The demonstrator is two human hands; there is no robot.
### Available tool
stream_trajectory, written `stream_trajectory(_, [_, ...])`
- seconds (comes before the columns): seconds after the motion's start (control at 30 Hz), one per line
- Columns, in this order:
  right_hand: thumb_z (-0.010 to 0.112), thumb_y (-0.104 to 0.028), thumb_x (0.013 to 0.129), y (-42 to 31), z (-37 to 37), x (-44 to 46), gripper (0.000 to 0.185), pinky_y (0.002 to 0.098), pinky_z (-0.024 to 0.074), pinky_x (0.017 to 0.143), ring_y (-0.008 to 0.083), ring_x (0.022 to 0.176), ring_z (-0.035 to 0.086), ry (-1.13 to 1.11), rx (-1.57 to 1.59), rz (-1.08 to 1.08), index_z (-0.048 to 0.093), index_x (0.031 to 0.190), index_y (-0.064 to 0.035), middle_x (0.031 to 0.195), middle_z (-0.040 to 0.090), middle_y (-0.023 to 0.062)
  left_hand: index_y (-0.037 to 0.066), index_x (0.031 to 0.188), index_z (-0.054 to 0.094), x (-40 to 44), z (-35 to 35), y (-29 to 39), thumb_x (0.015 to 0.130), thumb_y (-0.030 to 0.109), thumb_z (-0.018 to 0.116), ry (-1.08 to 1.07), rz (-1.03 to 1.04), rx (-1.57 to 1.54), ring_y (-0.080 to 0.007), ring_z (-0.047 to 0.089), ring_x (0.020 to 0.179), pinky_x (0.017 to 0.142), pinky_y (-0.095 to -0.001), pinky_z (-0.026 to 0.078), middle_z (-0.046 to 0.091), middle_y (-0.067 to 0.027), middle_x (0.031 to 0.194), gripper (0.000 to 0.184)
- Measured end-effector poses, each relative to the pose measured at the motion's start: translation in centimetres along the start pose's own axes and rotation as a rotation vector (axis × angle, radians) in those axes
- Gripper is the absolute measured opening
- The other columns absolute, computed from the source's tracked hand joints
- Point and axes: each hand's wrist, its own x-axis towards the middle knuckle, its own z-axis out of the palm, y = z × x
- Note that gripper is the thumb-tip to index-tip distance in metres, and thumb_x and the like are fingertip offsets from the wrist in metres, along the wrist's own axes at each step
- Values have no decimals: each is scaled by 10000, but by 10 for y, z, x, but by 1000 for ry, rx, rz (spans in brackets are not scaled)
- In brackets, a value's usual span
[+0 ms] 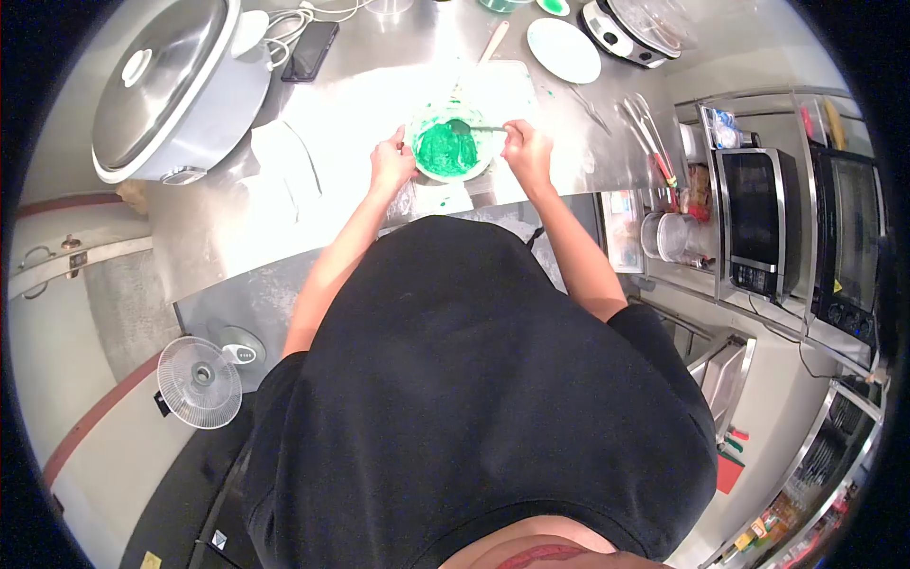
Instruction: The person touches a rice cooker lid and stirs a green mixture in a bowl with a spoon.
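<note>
A white bowl (486, 155) with a thick green mixture (444, 152) inside stands near the front edge of the steel table. My left hand (391, 165) is closed on the bowl's left side. My right hand (528, 154) pinches the handle of a metal spoon (488, 128), whose head dips into the green mixture from the right. Green smears mark the bowl's inner wall. Behind the bowl lies a pale-handled utensil (494, 43), its far end lost in glare.
A large slow cooker (171, 85) and a phone (311, 51) are on the left. A white plate (565, 51), another appliance (633, 33) and tongs (648, 137) occupy the right. Shelves hold a microwave (754, 213); a fan (200, 382) stands lower left.
</note>
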Motion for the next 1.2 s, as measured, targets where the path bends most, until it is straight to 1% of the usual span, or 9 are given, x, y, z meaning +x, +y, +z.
stream_trajectory(0.2, [562,-33,870,-31,-11,-20,127,316,511,502,199,487,643,-171,214,395,669,863,36,546,607,121,9,1361,470,1,-1,-4,870,26,482,5,24,-28,-175,662,558,545,-317,553,685,-164,901,491])
stream_trajectory(0.43, [545,-37,845,-17,-4,14,128,410,525,606,346,614,648,2,-271,-446,661,881,1,663,632,209,26,1365,470,2,-5,-1,873,33,491,-36,10,-21,-186,676,600,549,-306,569,678,-155,900,493])
stream_trajectory(0.53, [546,-24,824,-20,-18,-1,127,445,520,671,419,685,623,-171,-400,-278,655,889,-14,708,630,235,30,1372,462,4,-5,-7,874,35,496,-45,-4,-97,-182,678,607,553,-296,572,675,-142,895,499])
stream_trajectory(0.63, [554,-14,838,-19,-14,-20,107,405,542,594,339,604,646,-246,-257,71,638,896,17,677,643,202,36,1383,449,5,-5,-8,874,30,499,-66,-1,-155,-170,680,622,554,-294,574,669,-131,914,511])
stream_trajectory(0.7, [547,-12,870,-24,-1,-27,108,336,546,504,228,527,641,-175,242,585,633,875,53,638,643,147,57,1409,409,4,-8,-3,918,15,462,-117,-40,-102,-233,698,721,626,-311,622,605,-150,1091,496])
stream_trajectory(0.8, [540,-23,898,-13,8,-36,149,274,533,451,142,495,616,-22,677,765,634,850,82,615,624,101,57,1410,407,3,-11,-2,923,11,461,-143,-58,-133,-224,696,734,620,-302,621,597,-139,1081,492])
stream_trajectory(1.0, [578,-65,891,-41,-9,-36,149,281,497,447,141,485,613,73,439,505,655,849,56,589,619,97,54,1419,390,11,-7,-14,939,26,467,-165,-50,-172,-220,691,723,612,-296,621,572,-123,1117,487])
stream_trajectory(1.1, [559,-81,879,-35,5,-44,149,394,510,541,294,515,642,-47,23,135,666,843,17,582,604,206,40,1420,380,13,-6,-15,943,37,475,-172,-40,-189,-221,690,718,608,-292,619,563,-137,1160,487])
stream_trajectory(1.2, [540,-75,864,-25,-2,-36,156,426,506,575,381,591,632,-12,-186,149,654,813,19,641,596,254,31,1419,377,9,-8,-10,945,44,477,-151,-64,-160,-218,688,719,610,-292,619,549,-154,1209,485])
